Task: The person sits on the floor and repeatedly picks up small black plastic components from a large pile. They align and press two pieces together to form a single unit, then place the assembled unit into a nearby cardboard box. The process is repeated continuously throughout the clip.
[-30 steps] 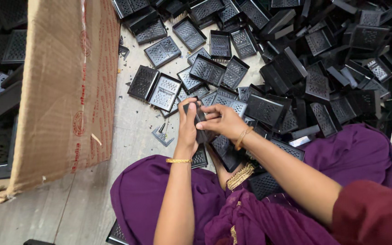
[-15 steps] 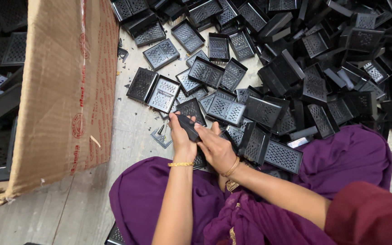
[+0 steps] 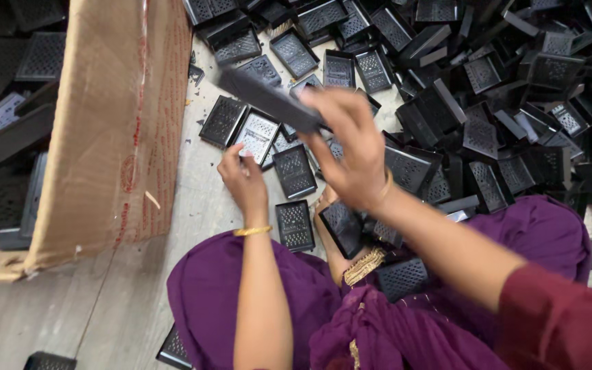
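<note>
My right hand [image 3: 352, 147] is raised above the floor and grips a black perforated plastic tray [image 3: 268, 101], blurred, its free end pointing left toward the cardboard box [image 3: 114, 130]. My left hand [image 3: 243, 177] hangs lower, fingers loosely curled with nothing in them, just above several black trays [image 3: 294, 170] lying flat on the floor. A gold bangle sits on each wrist.
A large heap of black perforated trays [image 3: 501, 89] covers the floor at the top and right. The open cardboard box at the left holds more trays [image 3: 8, 123]. Purple fabric [image 3: 296, 301] covers my lap, with trays [image 3: 296, 225] resting by it.
My hands have parted. The right hand has lifted a tray up and swung it left toward the box, while the left hand has let go and stayed low over the floor trays.
</note>
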`<action>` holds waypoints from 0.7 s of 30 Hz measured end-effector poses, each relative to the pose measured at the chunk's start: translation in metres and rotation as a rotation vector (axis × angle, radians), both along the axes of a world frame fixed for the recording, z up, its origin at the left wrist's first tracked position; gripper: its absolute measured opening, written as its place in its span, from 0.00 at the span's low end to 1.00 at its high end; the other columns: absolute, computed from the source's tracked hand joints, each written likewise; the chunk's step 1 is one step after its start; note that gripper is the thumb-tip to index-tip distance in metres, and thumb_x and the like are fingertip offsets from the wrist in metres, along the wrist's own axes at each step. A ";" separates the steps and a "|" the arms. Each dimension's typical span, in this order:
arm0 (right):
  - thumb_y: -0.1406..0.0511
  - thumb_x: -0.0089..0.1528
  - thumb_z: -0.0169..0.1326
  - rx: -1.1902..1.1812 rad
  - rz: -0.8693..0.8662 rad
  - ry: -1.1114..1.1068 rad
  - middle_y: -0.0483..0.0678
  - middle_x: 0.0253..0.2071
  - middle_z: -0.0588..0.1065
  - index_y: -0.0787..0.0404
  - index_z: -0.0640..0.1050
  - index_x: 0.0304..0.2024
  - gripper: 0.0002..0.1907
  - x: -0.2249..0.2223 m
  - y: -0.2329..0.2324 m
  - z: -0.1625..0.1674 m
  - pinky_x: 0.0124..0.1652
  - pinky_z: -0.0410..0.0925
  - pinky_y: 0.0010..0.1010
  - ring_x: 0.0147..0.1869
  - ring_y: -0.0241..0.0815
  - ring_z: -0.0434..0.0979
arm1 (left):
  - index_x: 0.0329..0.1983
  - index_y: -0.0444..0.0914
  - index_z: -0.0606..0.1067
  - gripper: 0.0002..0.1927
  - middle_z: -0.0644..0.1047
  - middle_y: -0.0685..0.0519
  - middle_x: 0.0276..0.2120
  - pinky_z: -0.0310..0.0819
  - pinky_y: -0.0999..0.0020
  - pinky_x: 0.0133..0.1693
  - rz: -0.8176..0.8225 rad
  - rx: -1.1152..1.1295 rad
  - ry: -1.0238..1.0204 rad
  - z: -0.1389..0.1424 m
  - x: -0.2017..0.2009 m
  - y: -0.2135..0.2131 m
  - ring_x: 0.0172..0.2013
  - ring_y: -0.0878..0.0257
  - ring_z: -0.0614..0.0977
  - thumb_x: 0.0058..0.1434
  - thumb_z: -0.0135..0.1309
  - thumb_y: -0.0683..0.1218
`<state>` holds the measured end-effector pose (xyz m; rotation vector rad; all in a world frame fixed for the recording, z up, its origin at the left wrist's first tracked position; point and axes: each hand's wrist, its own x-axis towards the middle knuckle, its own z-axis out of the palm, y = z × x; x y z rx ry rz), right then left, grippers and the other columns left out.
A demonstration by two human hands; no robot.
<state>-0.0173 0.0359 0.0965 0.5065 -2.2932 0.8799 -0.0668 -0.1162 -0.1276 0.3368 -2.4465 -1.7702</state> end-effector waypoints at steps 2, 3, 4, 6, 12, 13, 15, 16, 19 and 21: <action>0.75 0.70 0.62 0.025 0.160 0.143 0.51 0.62 0.71 0.58 0.71 0.69 0.27 -0.041 -0.016 0.033 0.61 0.73 0.30 0.64 0.45 0.75 | 0.60 0.40 0.71 0.24 0.60 0.33 0.64 0.64 0.49 0.58 -0.044 -0.152 0.097 -0.004 0.003 0.007 0.61 0.39 0.66 0.60 0.59 0.44; 0.74 0.69 0.61 0.125 0.234 0.214 0.49 0.62 0.71 0.57 0.70 0.70 0.28 -0.064 -0.031 0.044 0.62 0.72 0.30 0.65 0.44 0.74 | 0.60 0.38 0.71 0.28 0.54 0.28 0.66 0.59 0.47 0.59 -0.066 -0.228 0.144 -0.007 0.006 0.010 0.62 0.33 0.61 0.54 0.63 0.40; 0.73 0.68 0.61 0.226 0.287 0.276 0.46 0.62 0.70 0.55 0.69 0.71 0.29 -0.088 -0.047 0.054 0.63 0.71 0.30 0.65 0.43 0.74 | 0.55 0.38 0.72 0.26 0.54 0.28 0.66 0.59 0.46 0.59 -0.065 -0.301 0.130 -0.011 0.008 0.013 0.62 0.33 0.62 0.53 0.64 0.40; 0.73 0.68 0.59 0.347 0.327 0.346 0.45 0.63 0.70 0.55 0.68 0.71 0.30 -0.117 -0.075 0.063 0.63 0.70 0.30 0.65 0.42 0.74 | 0.47 0.38 0.75 0.21 0.56 0.30 0.65 0.58 0.44 0.60 -0.068 -0.442 0.101 -0.021 0.011 0.015 0.61 0.31 0.63 0.49 0.66 0.40; 0.71 0.70 0.62 0.137 0.218 0.243 0.48 0.57 0.72 0.56 0.74 0.64 0.21 -0.128 -0.049 0.018 0.55 0.73 0.34 0.57 0.48 0.77 | 0.33 0.38 0.75 0.15 0.66 0.41 0.59 0.67 0.49 0.60 -0.097 -0.225 0.240 -0.029 0.002 0.010 0.64 0.40 0.69 0.53 0.72 0.44; 0.73 0.70 0.60 0.124 0.187 0.151 0.48 0.56 0.74 0.58 0.75 0.60 0.16 -0.131 -0.035 0.002 0.53 0.73 0.34 0.57 0.48 0.78 | 0.35 0.38 0.76 0.14 0.65 0.41 0.61 0.73 0.55 0.54 -0.085 -0.116 0.189 -0.026 0.000 0.010 0.61 0.44 0.72 0.53 0.71 0.44; 0.73 0.67 0.59 0.265 0.104 -0.022 0.54 0.53 0.73 0.60 0.75 0.57 0.16 -0.134 -0.006 -0.033 0.59 0.71 0.40 0.60 0.54 0.75 | 0.39 0.39 0.77 0.13 0.63 0.40 0.63 0.84 0.65 0.41 -0.069 0.100 0.096 -0.018 -0.001 0.015 0.54 0.53 0.78 0.53 0.68 0.43; 0.71 0.61 0.60 0.364 0.087 -0.188 0.58 0.54 0.71 0.66 0.69 0.62 0.27 -0.134 0.005 -0.052 0.59 0.68 0.45 0.59 0.58 0.72 | 0.43 0.39 0.76 0.16 0.64 0.41 0.62 0.83 0.67 0.39 -0.057 0.130 0.101 -0.013 -0.001 0.017 0.51 0.54 0.78 0.53 0.69 0.42; 0.69 0.51 0.63 0.698 0.020 -0.347 0.62 0.62 0.67 0.70 0.58 0.70 0.47 -0.141 0.019 -0.100 0.62 0.61 0.57 0.71 0.61 0.64 | 0.52 0.38 0.73 0.24 0.66 0.44 0.59 0.81 0.71 0.37 -0.021 0.257 0.101 0.000 -0.001 0.019 0.45 0.59 0.78 0.54 0.69 0.41; 0.69 0.43 0.65 0.803 0.033 -0.497 0.62 0.68 0.63 0.67 0.56 0.71 0.55 -0.144 0.018 -0.124 0.59 0.58 0.65 0.73 0.65 0.58 | 0.58 0.38 0.69 0.28 0.68 0.45 0.55 0.82 0.70 0.38 -0.019 0.383 0.062 0.006 -0.002 0.016 0.46 0.61 0.79 0.56 0.68 0.42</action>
